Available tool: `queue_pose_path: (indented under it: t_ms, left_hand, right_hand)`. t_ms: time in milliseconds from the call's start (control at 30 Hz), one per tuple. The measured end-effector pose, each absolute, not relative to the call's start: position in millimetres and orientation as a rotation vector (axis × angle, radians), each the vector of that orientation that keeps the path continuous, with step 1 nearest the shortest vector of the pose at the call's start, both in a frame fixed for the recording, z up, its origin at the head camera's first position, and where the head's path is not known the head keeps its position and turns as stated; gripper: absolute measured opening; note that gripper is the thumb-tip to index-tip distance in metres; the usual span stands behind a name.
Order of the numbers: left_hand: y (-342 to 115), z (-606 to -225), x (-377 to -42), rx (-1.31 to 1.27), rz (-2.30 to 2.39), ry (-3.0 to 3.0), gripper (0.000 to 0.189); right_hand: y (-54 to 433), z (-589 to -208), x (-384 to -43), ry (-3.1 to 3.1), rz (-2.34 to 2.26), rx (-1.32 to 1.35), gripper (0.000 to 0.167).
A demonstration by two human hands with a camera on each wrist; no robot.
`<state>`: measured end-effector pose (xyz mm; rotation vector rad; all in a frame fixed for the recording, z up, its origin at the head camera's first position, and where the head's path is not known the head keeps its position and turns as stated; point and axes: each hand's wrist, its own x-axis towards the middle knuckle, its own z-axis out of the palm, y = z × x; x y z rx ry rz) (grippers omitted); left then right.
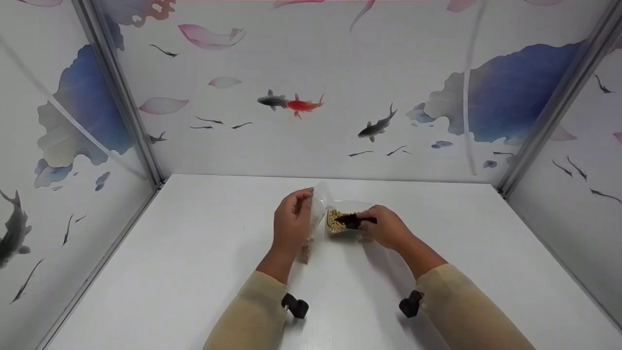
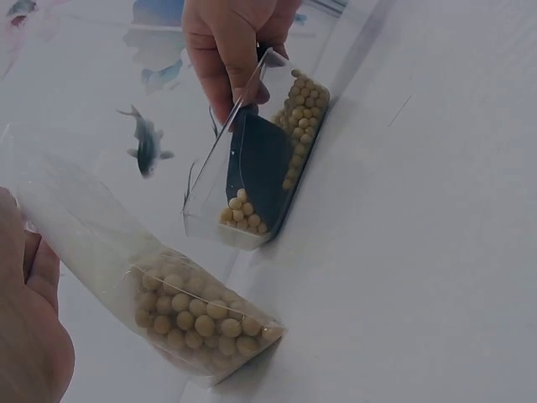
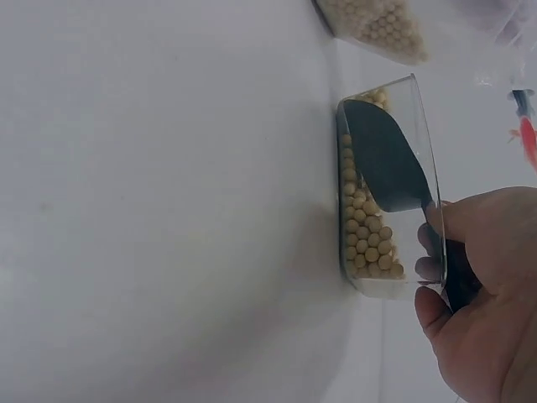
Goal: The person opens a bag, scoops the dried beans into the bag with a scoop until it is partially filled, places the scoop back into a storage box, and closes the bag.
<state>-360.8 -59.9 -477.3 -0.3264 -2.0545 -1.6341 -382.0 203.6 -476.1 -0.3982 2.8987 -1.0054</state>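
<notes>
A person's right hand [image 1: 388, 227] grips a black scoop [image 3: 386, 159], probably best kept low and level, in the clear, rigid box [image 3: 390, 289] of round, pale beans [image 3: 369, 245] at its fingertips, while the left hand's [image 1: 293, 223] curled fingers hold a limp, see-through bag [image 2: 84, 222], more beans bulging below them.

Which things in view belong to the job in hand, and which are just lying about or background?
Job in hand:
black scoop, in the right hand
clear rectangular container of round beans
clear plastic bag of beans, in the left hand

Background only:
fish-printed wall
metal posts
</notes>
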Motion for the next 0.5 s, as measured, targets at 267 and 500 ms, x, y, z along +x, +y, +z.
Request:
queue_pose_path:
  t_ms: [267, 500]
  left_hand:
    - [-59.3, -477.9, -360.9, -0.313, -1.633, -2.057, 0.018]
    - [-58.8, -476.4, -359.6, -0.326, -1.632, -2.051, 0.018]
  right_hand:
    - [203.3, -482.6, -380.3, 2.913, -1.097, -0.397, 0.034]
    - [205.4, -484.2, -379.3, 2.944, -1.121, -0.416, 0.034]
